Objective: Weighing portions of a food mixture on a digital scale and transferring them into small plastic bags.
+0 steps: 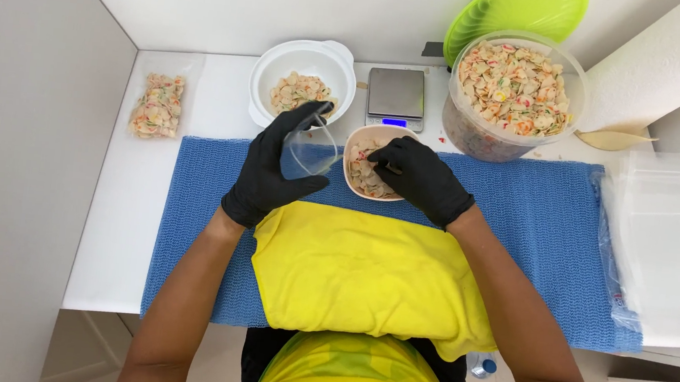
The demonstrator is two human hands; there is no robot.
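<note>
Black glove material covers both hands. The left hand (pixel 275 163) is curled around a small clear plastic bag (pixel 311 147), thumb on one side and fingers on the other, holding its mouth open and tilted towards three o'clock. The right hand (pixel 419 177) lies over a small pale pink bowl (pixel 355 144) filled with pale flat chips speckled red and green (pixel 364 177); its fingers are bunched together and dip into the chips, though whether they pinch any I cannot tell. The bag's open mouth sits just beside the bowl's rim at nine o'clock of the bowl.

The bowl stands on a blue textured mat (pixel 538 229) spread across a white tabletop (pixel 126 219). At twelve o'clock of the bowl is a small silver digital scale (pixel 396 96). At ten o'clock, a round white plastic bowl with handles (pixel 282 65) holds more of the chips. At two o'clock stands a large clear plastic tub (pixel 571 87) heaped with the same chips, its lime green lid (pixel 515 11) propped behind it. A white paper towel roll (pixel 673 66) leans at two o'clock beyond the tub. A sealed clear bag of chips (pixel 159 105) lies at nine o'clock, well apart. A stack of empty clear bags (pixel 663 242) rests at three o'clock. A folded yellow cloth (pixel 365 274) lies at six o'clock.
</note>
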